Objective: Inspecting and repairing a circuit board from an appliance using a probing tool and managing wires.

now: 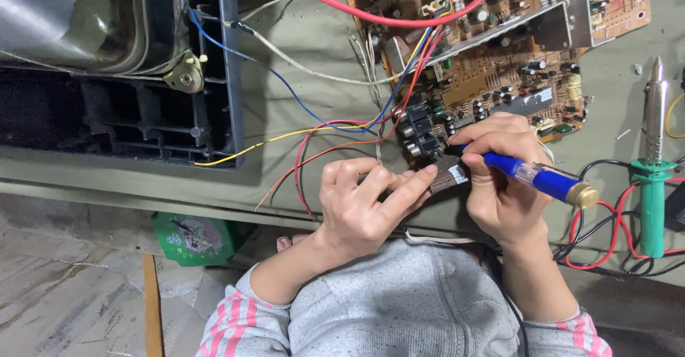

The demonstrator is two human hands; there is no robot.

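Note:
My right hand grips a blue screwdriver-like tester with a brass cap, its tip pointing left at a small brown part. My left hand pinches that small part from the left, index finger stretched along it. Both hands work at the lower corner of a brown circuit board, right below its black jack sockets. Coloured wires run from the board toward the left.
A dark television casing with its grey tube fills the upper left. A green-handled soldering iron lies at the right with red and black leads. A green cloth covers the bench, and a green tin sits below its edge.

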